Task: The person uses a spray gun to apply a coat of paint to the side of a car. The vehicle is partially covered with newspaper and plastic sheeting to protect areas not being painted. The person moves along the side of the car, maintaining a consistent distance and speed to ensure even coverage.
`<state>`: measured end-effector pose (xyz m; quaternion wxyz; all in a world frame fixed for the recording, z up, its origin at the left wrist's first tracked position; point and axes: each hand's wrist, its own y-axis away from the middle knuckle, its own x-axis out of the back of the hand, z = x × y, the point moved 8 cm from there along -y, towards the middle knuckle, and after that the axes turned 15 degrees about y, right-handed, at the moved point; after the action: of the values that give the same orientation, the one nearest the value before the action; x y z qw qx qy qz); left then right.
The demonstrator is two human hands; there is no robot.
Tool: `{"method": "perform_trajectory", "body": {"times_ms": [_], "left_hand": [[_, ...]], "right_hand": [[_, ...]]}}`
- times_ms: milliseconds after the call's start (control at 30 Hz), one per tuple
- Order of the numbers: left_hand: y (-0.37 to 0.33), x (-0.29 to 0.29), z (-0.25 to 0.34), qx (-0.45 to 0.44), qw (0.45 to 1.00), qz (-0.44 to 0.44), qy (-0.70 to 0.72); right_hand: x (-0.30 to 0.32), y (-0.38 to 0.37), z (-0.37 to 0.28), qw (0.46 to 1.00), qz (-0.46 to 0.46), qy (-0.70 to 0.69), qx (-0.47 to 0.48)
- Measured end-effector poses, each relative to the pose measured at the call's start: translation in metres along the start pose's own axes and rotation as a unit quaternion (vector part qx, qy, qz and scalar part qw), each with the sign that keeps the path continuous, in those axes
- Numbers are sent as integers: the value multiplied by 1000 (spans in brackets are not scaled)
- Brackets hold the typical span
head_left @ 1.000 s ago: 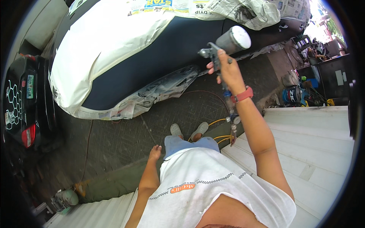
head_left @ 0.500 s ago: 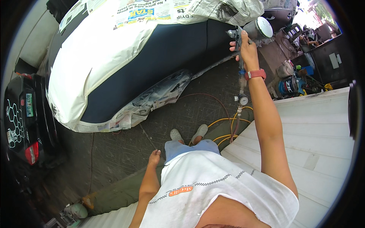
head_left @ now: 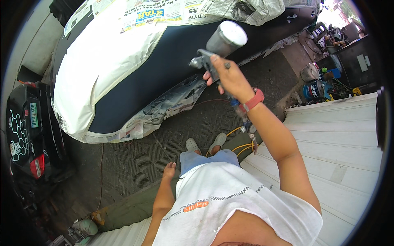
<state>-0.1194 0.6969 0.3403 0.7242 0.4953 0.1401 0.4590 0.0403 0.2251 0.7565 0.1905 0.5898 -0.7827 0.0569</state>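
My right hand (head_left: 230, 78) is wrapped round the grip of a spray gun (head_left: 204, 63), held over the side of a dark car panel (head_left: 180, 49). On top of the gun sits a grey paint cup (head_left: 219, 44) with a white lid, tilted to the right. Below my wrist hang a pressure gauge (head_left: 248, 126) and the gun's air fitting. The gun's nozzle points left, apart from the panel. My left hand (head_left: 168, 169) hangs low by my left hip, holding nothing that I can see, its fingers loosely apart.
White masking paper (head_left: 106, 61) and newspaper (head_left: 184, 12) cover the car's upper part; clear plastic sheeting (head_left: 164, 106) lines its lower edge. Another black car (head_left: 30, 131) stands at left. A yellow hose (head_left: 242, 149) lies near my feet. Buckets and tools crowd the right, beside white corrugated sheeting (head_left: 328, 143).
My right hand has swung the spray gun left and nearer to me along the panel, and the elbow has bent. The cup has moved with it. My left hand has barely moved.
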Motion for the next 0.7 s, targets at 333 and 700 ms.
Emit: {"method": "perform_trajectory", "body": {"times_ms": [333, 700], "left_hand": [[-7, -1, -12, 12, 1000, 1, 17], [0, 12, -5, 8, 1000, -1, -12]], "right_hand": [[29, 3, 44, 998, 30, 19, -61], [130, 26, 122, 942, 321, 64, -67]]}}
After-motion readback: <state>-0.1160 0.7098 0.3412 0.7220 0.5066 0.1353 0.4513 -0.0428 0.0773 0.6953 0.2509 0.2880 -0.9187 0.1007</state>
